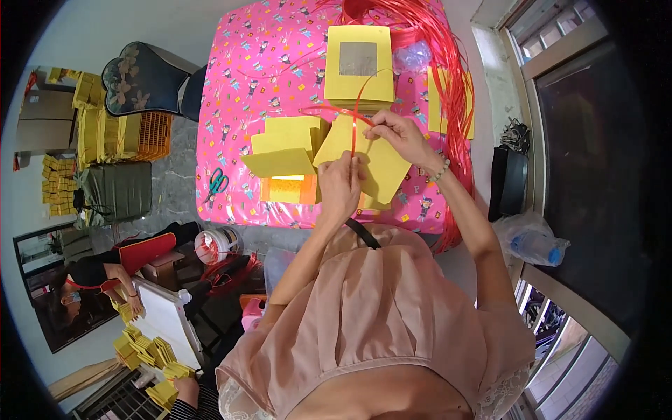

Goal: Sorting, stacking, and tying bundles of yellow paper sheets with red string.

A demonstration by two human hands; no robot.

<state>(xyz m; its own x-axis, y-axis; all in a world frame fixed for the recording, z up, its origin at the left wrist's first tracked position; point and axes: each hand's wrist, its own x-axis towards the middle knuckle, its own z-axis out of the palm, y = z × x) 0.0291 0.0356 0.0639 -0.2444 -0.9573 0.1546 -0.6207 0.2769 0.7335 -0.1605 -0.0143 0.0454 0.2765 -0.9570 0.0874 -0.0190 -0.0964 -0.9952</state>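
Your left hand (339, 185) pinches the red strip (354, 136) low down, its fingers nearly together. Your right hand (397, 136) grips red strip higher up, fingers closed. The strip runs across the yellow card (383, 168), by the near edge of the tabletop (276, 87).

Over the table (227, 56) you have two hands (341, 185) (397, 138); on it, one scissors (218, 181); left, one chair (143, 82), one bucket (228, 242).
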